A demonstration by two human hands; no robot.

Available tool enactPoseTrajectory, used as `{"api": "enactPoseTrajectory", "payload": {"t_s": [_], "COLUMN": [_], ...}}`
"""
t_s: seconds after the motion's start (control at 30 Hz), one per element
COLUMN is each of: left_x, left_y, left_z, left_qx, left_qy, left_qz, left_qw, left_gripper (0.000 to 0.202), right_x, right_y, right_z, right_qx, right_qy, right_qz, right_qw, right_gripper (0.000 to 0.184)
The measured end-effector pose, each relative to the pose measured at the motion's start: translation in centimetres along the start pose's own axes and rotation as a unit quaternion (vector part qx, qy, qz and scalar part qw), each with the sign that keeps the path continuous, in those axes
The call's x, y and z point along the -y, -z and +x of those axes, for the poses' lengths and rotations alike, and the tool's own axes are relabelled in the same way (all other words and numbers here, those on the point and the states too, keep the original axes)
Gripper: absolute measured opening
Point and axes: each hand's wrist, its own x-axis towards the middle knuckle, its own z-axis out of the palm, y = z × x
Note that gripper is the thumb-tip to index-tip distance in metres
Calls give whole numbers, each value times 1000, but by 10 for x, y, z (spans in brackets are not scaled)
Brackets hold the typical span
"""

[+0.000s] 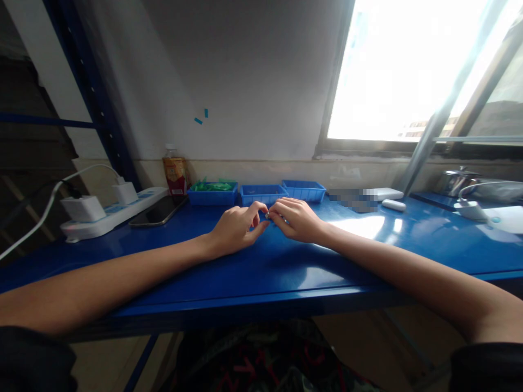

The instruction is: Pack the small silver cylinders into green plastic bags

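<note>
Small part (267, 215), one: silvery, bright, catching a pale glint; surface looks hard and shiny. Mostly covered by fingertips; exact shape too small to tell. Location: held between both hands, midway along the worktop (245, 277), in front of the trays at its back edge.

Right hand (300, 220): thumb and forefinger pinching the small part from its right side, remaining fingers bent alongside.

Left hand (232, 231): thumb and forefinger curved into an open ring, tips at the small part; whether they grip it too, cannot tell.

Trays, blue plastic, three, in a row along the back edge: left tray (213, 198), filled with green pieces (214, 185); middle tray (263, 199), nearest to the fingers, contents unclear; right tray (308, 195), ribbed wall.

Toward the left end: bottle (176, 174), red and gold label, at back edge; dark phone (159, 211); white power strip (116, 215) beside it.
</note>
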Motion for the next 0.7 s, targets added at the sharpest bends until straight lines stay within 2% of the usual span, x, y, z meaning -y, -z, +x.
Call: {"api": "enactPoseTrajectory", "payload": {"t_s": [0.13,0.27,0.4,0.53,0.7], "left_x": [-2,-2,0,1,2], "left_y": [2,2,2,2,1], "left_z": [0,1,1,3,3], "left_qx": [13,10,35,60,80], "left_qy": [-4,6,29,24,0], "left_qz": [19,25,-55,-141,-146], "left_qw": [1000,1000,997,988,986], "left_gripper": [19,21,26,29,31], "right_x": [-1,-1,1,0,-5], "right_y": [-1,0,2,2,8], "right_z": [0,-1,-1,-1,3], "right_qx": [9,8,-4,-18,-33], "right_qy": [13,8,7,33,89], "right_qz": [4,26,39,25,8], "right_qw": [1000,1000,999,999,995], "right_gripper": [22,19,18,13,10]}}
